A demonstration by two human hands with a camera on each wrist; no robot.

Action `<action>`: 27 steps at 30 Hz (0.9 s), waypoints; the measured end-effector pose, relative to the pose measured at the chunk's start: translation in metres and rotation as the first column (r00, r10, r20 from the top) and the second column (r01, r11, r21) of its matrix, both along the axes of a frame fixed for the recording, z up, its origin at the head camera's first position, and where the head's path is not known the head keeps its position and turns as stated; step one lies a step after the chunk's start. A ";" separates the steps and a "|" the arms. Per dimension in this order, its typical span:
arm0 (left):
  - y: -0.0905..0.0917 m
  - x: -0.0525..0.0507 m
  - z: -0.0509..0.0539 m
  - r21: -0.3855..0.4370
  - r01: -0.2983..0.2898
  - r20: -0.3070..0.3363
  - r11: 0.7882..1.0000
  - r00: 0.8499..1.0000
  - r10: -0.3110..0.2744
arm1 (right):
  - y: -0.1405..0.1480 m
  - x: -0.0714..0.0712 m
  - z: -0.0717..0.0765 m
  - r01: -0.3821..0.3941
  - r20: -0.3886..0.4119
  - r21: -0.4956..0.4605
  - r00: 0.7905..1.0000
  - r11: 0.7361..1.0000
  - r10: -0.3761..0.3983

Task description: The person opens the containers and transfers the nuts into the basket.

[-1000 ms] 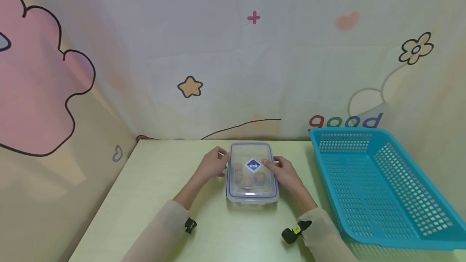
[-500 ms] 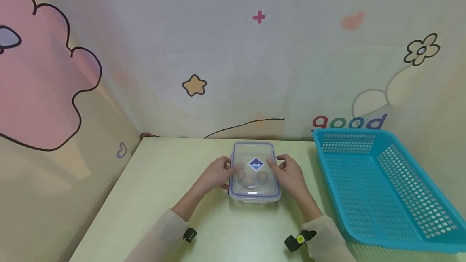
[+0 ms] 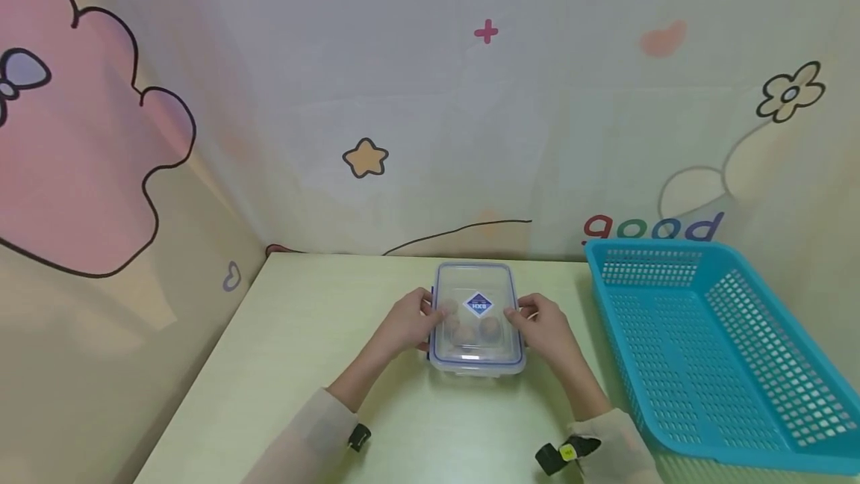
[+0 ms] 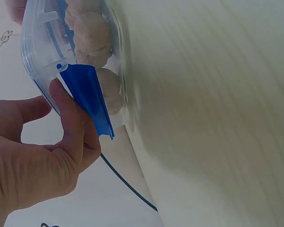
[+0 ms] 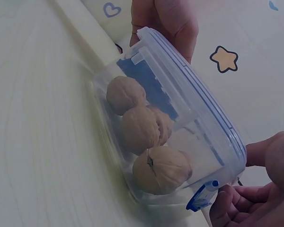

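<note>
A clear lidded box with a blue-edged lid and diamond label stands on the table, several walnuts inside. My left hand grips its left side, thumb on the lid's edge; the left wrist view shows the fingers of that hand at a blue side latch, which hangs swung out from the wall. On the right side my right hand has its thumb on the lid edge, and in the right wrist view its curled fingers touch another blue latch, tilted outward.
A blue perforated basket stands at the table's right. Behind the table hangs a patterned cloth. Black wrist devices sit at both sleeves.
My left hand has shifted lower along the box's left side, its thumb coming onto the lid's edge. My right hand stays at the right side. The whole head view has shifted slightly.
</note>
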State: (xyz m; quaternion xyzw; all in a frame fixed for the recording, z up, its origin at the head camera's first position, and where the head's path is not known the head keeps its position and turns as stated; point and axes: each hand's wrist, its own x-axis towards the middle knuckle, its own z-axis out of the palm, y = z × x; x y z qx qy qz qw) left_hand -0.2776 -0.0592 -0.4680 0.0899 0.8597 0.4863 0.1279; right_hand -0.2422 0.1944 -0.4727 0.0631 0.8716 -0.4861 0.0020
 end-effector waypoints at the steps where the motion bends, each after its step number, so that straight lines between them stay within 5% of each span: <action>1: 0.000 0.000 0.000 -0.010 0.002 -0.008 1.000 1.000 -0.002 | -0.001 0.000 0.000 0.001 0.001 -0.005 1.000 1.000 -0.001; 27: 0.002 0.001 0.003 -0.043 -0.020 -0.014 0.999 1.000 0.019 | -0.003 0.002 -0.005 0.020 0.007 -0.030 1.000 0.999 -0.020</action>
